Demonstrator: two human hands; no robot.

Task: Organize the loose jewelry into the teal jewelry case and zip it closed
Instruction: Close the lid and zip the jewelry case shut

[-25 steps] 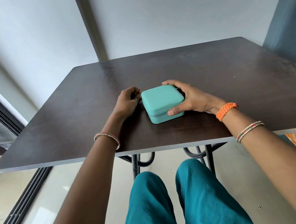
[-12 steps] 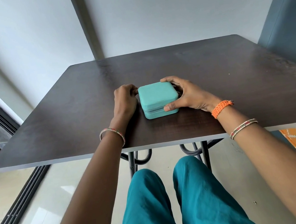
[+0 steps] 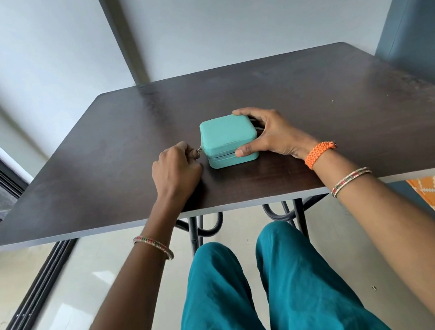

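Teal jewelry case [image 3: 228,137] sits lid-down on the dark table [image 3: 98,168], near its middle. Right hand [image 3: 270,131] at the case's 3 o'clock, clamped on it: thumb on the front zip line, fingers round the far corner. Left hand [image 3: 176,168] at 9 o'clock, fingertips pinched together on the zipper pull [image 3: 199,149].

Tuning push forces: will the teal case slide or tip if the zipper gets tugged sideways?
Probably slides rather than tips: the teal jewelry case is squat and sits flat on the smooth dark table. It looks small, so likely light; the right hand bracing it fits that. The left hand pinches the zipper pull low on its side.
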